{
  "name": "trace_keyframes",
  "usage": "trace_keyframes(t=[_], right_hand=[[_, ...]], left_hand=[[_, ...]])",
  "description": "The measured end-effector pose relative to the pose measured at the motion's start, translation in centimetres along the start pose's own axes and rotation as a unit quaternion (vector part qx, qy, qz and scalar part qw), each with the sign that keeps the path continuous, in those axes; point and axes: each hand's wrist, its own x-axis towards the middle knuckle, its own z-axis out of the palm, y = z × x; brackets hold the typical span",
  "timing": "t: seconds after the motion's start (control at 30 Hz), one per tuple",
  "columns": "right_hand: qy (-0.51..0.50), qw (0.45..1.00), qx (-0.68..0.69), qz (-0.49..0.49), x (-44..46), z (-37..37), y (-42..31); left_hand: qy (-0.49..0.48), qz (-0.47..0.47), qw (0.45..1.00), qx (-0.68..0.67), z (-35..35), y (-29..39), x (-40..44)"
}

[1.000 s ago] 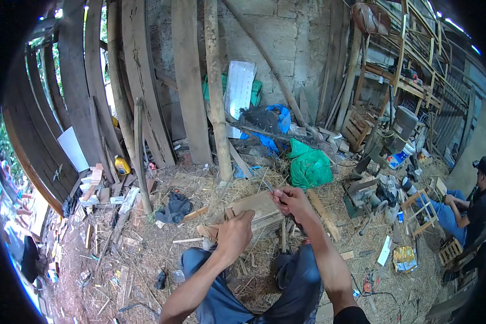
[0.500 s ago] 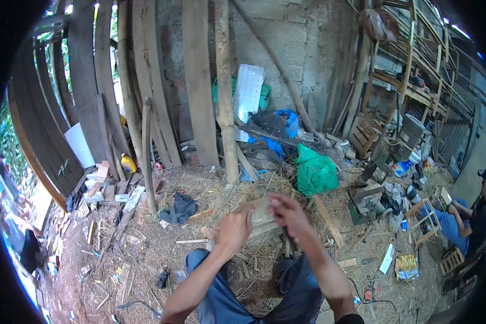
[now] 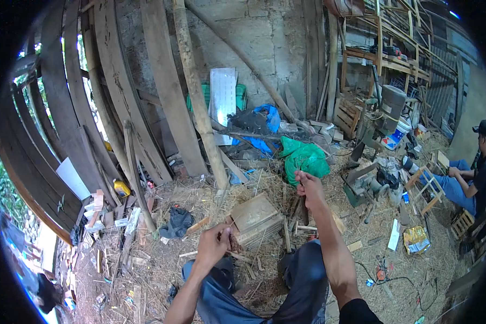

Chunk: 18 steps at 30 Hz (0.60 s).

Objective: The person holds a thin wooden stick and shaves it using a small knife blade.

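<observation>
In front of my knees sits a wooden block or box (image 3: 256, 213) with a flat, pale top and layered sides. Close to its near-left corner is my left hand (image 3: 214, 244), closed, thumb and fingers pinched together. My right hand (image 3: 310, 190) is raised beyond the right side of the wood, its fingers also closed in a pinch. The green plastic bag (image 3: 303, 157) lies behind that hand. Anything held in either hand is too small to make out.
A dark plastic bag (image 3: 177, 222) and wood scraps lie among straw to the left. Leaning poles and planks (image 3: 174, 92) stand behind. On the right, a seated person (image 3: 472, 178) is near a small wooden frame (image 3: 425, 189). A cable (image 3: 405, 279) runs across the ground.
My hands have separated from above the wood: the right rose away to the right, the left drew back toward the near-left corner. More of the wood's top shows. The view has shifted.
</observation>
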Motion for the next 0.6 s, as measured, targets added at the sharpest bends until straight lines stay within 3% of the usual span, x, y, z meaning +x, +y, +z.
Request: trace_keyframes(t=[0.03,0.1,0.17,0.27,0.33,0.43,0.47,0.6], right_hand=[[-0.003,1.0,-0.001,0.002,-0.3,0.6,0.0],[-0.052,0.995,-0.04,0.071,-1.4,2.6,0.5],[-0.102,0.992,0.01,0.071,-2.3,4.2,2.4],[-0.108,0.992,0.051,0.05,-4.0,5.7,4.3],[-0.14,0.989,0.005,0.055,-4.5,5.6,5.3],[-0.134,0.987,-0.078,0.043,-3.9,5.2,5.1],[-0.079,0.995,-0.036,0.039,-3.1,4.8,5.2],[-0.065,0.997,0.019,0.027,-2.1,3.8,3.6]], left_hand=[[-0.019,-0.032,0.999,-0.022,0.1,-0.5,0.3],[0.014,0.009,1.0,-0.018,1.3,-1.1,1.7],[0.04,0.013,0.996,-0.074,3.3,-1.6,3.7],[-0.031,-0.056,0.991,-0.121,5.5,-2.1,6.3],[-0.032,-0.023,0.993,-0.114,6.6,-1.3,6.8],[-0.023,0.009,0.995,-0.094,7.0,-0.9,6.0],[-0.017,0.019,0.997,-0.077,6.9,-1.0,5.7],[0.002,0.045,0.995,-0.085,5.8,-1.1,4.7]])
